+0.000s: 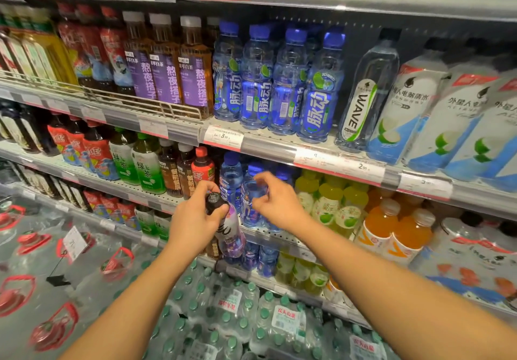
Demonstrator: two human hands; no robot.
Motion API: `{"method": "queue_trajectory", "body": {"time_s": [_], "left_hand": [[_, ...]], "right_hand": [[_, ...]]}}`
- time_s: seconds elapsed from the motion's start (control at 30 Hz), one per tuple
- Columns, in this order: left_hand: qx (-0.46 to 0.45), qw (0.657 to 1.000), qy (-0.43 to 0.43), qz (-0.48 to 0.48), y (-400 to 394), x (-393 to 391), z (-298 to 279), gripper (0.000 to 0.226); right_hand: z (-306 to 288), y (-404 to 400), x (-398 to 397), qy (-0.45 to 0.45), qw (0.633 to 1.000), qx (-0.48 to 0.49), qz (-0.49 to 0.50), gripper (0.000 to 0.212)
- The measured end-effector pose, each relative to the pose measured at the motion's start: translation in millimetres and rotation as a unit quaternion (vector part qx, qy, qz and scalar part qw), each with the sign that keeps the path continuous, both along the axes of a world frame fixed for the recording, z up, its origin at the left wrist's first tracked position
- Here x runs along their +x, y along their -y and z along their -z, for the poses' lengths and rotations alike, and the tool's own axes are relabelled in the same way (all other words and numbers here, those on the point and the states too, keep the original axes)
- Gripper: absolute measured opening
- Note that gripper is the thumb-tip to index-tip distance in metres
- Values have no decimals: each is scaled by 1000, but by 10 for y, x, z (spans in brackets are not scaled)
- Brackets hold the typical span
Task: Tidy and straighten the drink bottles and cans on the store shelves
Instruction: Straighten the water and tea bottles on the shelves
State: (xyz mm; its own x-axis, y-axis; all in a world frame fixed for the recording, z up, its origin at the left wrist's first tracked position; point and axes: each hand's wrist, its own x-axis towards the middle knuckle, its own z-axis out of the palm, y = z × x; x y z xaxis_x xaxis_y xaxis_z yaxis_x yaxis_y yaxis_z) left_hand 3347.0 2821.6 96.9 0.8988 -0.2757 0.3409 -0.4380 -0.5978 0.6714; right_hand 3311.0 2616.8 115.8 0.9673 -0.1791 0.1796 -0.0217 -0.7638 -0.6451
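My left hand (195, 221) grips a clear bottle with a black cap and a purple label (230, 233) near its neck, holding it tilted in front of the middle shelf. My right hand (275, 200) reaches to a blue-capped blue bottle (251, 208) on that shelf, its fingers curled round the bottle's upper part. More blue bottles (232, 177) stand beside and behind it. On the shelf above, a row of blue bottles (268, 80) stands upright, and a clear WAVE bottle (363, 94) leans to the right.
Tea bottles (167, 60) and red-labelled bottles fill the left of the shelves. Yellow-green (333, 203) and orange bottles (391, 228) stand right of my hand. White and blue bottles (436, 116) are at the upper right. Packs of water bottles (237, 312) lie below.
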Motion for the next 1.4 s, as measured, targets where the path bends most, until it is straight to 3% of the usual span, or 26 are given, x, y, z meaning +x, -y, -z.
{"method": "queue_trajectory", "body": {"time_s": [0.07,0.17,0.23,0.4,0.5,0.6,0.67,0.8,0.93,1.1,1.27,1.4], "left_hand": [[9,1000,11,8,116,-15,-62,32],[13,999,6,40,339,-77,-171,31],[16,998,8,60,503,-157,-241,31],[40,983,-76,163,791,-256,-300,33],[71,964,-114,229,858,-136,-358,57],[180,978,6,110,832,240,-246,50],[240,966,84,49,802,498,-97,43],[308,943,122,12,876,801,32,58],[338,934,106,-34,988,1009,-44,41],[338,937,50,-74,1031,1239,-115,41],[331,941,6,-68,982,1393,-127,28],[292,955,-32,-40,967,1425,-178,35]], "right_hand": [[131,-27,-213,-27,998,44,-40,59],[303,-34,-433,-78,992,81,-52,98],[371,-2,-530,-90,991,95,-20,108],[508,150,-755,-48,991,106,71,68],[605,244,-891,-26,983,144,116,69],[671,308,-1003,5,971,189,144,73],[695,346,-1061,22,966,208,151,66],[676,381,-1123,15,965,220,144,66],[629,379,-1101,6,967,210,141,69],[574,395,-1052,3,975,181,131,65],[523,416,-984,-7,977,179,120,62],[506,429,-957,5,977,181,112,65]]}}
